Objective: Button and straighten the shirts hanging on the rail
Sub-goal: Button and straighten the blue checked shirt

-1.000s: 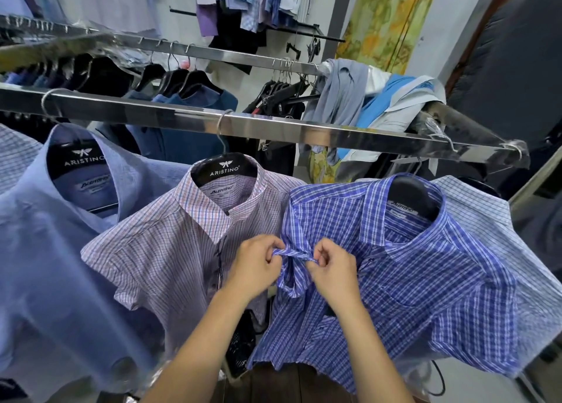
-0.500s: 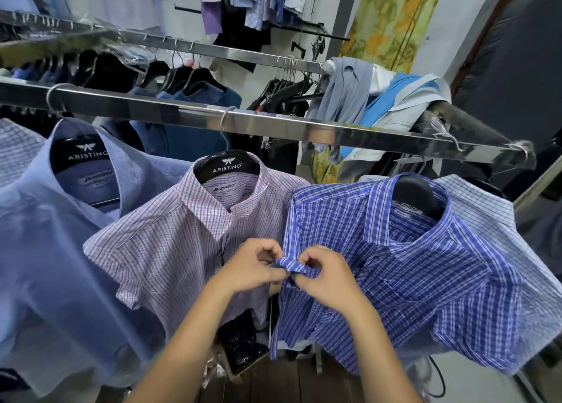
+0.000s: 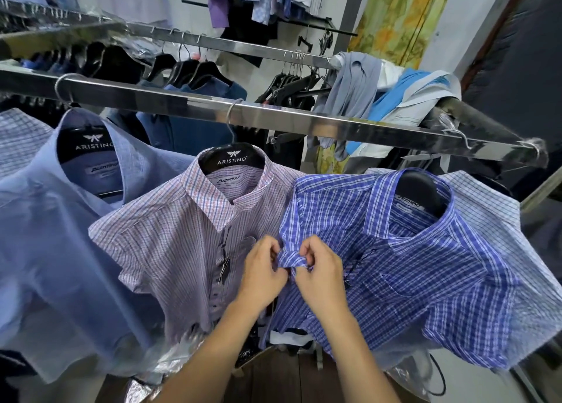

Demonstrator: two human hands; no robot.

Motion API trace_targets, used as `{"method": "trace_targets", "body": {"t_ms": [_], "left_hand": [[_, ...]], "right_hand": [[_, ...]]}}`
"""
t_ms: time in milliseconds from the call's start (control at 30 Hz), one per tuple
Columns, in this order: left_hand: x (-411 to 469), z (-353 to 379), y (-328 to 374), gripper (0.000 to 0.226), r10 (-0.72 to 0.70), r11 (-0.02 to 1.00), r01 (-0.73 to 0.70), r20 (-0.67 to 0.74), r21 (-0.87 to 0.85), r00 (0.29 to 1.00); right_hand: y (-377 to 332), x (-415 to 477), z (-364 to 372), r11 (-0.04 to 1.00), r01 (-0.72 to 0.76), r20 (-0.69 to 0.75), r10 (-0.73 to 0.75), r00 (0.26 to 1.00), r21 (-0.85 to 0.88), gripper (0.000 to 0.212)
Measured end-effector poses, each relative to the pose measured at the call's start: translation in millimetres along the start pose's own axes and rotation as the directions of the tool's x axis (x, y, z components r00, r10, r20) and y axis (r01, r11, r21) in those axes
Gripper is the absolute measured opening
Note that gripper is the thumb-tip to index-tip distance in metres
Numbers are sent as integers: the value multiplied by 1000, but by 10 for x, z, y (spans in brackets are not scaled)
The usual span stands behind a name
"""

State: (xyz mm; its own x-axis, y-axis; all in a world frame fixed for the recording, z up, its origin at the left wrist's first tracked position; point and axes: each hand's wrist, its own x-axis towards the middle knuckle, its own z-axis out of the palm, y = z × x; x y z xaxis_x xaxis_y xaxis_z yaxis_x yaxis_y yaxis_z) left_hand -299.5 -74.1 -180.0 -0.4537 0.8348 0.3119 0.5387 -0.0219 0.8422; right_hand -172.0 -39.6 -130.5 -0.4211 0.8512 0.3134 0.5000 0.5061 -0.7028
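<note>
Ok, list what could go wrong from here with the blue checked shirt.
1. The left hand and right hand both pinch one small fold of the blue checked shirt. A hard tug might drag it further askew on its black hanger, where it sits twisted.
2. The pink checked shirt hangs right against it, so the left hand could snag that shirt's dangling tag.

Light: soft, even brightness is falling everywhere.
Glare: steel rail (image 3: 304, 124) is glinting.
Edges: lines are bending, blurring.
</note>
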Motion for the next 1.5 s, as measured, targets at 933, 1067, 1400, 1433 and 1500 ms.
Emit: {"method": "trace_targets", "body": {"t_ms": [933,1067,1400,1433,1500], "left_hand": [[34,-138,-324,18,-715,630,659,23,-411,699],[95,-134,-38,46,-669,410,763,404,-499,624],[164,-260,-129,41,-389,36,542,488,-840,782],[153,-275,-148,39,-396,38,525,469,-850,789],[135,-304,-168,36,-406,47,492,433,-870,805]], "right_hand": [[425,-217,49,963,-126,122,159,980,-239,32],[308,-166,109,979,-1,161,35,986,-206,33],[-110,243,-186,976,141,346,-75,935,-168,28],[-169,353,-264,967,172,305,-109,946,-187,26],[-287,594,-391,940,238,181,-196,964,-247,18]]}}
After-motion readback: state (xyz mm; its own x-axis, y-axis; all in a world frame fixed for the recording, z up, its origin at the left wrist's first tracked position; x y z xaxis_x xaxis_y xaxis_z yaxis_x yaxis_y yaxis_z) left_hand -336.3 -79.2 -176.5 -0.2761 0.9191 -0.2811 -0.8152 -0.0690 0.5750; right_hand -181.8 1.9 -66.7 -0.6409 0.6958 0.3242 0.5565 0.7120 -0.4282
